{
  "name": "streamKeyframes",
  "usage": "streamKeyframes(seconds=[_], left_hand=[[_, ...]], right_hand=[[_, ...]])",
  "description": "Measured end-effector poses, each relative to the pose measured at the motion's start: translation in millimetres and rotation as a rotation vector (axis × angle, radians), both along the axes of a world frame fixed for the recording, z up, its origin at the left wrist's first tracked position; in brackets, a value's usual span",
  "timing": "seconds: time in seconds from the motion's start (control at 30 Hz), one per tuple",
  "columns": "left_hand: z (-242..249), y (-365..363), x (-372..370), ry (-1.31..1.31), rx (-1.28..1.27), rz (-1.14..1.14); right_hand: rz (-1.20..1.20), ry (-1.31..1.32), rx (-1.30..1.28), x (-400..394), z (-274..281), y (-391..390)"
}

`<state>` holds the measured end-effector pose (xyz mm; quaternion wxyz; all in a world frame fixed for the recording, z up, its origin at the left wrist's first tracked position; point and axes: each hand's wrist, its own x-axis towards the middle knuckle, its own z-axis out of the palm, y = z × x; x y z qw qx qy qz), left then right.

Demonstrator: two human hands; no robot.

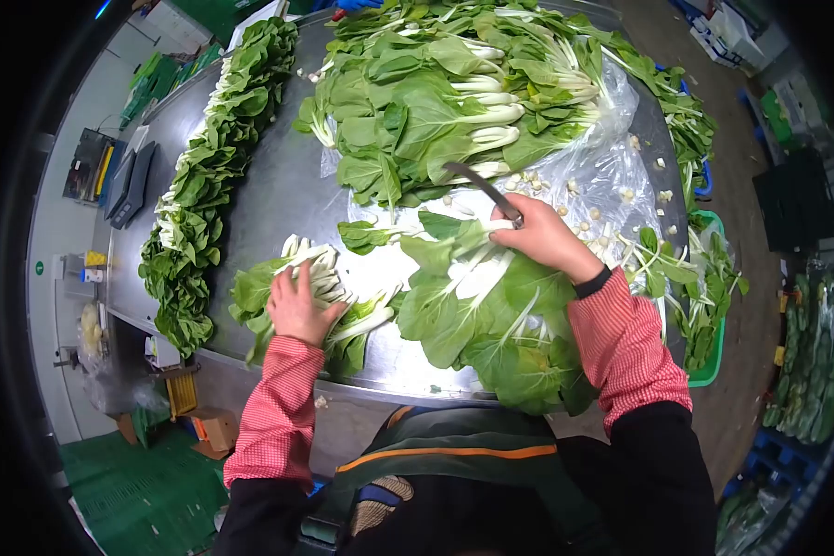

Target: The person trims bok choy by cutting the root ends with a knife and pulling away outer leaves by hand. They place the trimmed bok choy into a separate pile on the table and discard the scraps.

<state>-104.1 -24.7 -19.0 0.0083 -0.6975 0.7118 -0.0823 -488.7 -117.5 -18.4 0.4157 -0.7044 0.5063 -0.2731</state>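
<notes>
Looks about halfway: trimmed bok choy [199, 199] is lined up far left on the counter [278, 199], one bunch [329, 296] pressed under the flat left hand [296, 306], knife [482, 190] clamped in the right hand [542, 239], big untrimmed pile [435, 102] left.

We stand at a steel table [278, 199] that runs away from us. Left of it we see a green floor [144, 491], a cardboard box [215, 429] and a pale wall [56, 218] with dark scales [132, 183] by it. To the right lies a brown floor [746, 352], with dark crates [797, 199] and a green basket [713, 361].
</notes>
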Motion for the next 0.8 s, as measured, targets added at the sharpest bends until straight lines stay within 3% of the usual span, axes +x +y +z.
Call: streamKeyframes(seconds=[0.03, 0.1, 0.13, 0.23, 0.3, 0.33, 0.43, 0.6, 0.7, 0.8], left_hand=[[3, -1, -13, 0.009, -0.063, -0.076], [19, -12, -56, 0.486, -0.195, -0.324], [35, -15, -85, 0.627, -0.170, -0.430], [51, -20, -153, 0.948, 0.048, -0.463], [40, -28, -166, 1.265, 0.604, -0.185], [40, -28, -170, 1.398, 0.645, -0.153], [43, -22, -181, 1.728, 0.806, -0.030], [45, -13, -189, 1.985, 0.994, 0.118], [42, -13, -192, 1.999, 1.032, 0.148], [36, -12, -205, 1.949, 1.049, 0.064]], right_hand=[[-0.012, -0.124, 0.138, 0, 10, 7], [-0.026, -0.203, 0.162, 2, 21, 23], [-0.010, -0.228, 0.154, 4, 30, 31], [-0.015, -0.288, 0.177, 8, 49, 50], [-0.091, -0.342, 0.224, 6, 54, 60], [-0.168, -0.337, 0.134, 4, 51, 66], [-0.199, 0.230, -0.421, -9, 56, 86], [-0.257, 0.443, -0.420, -39, 10, 101], [-0.390, 0.110, -0.054, -48, -4, 105], [-0.339, -0.592, 0.183, -19, 36, 103]])
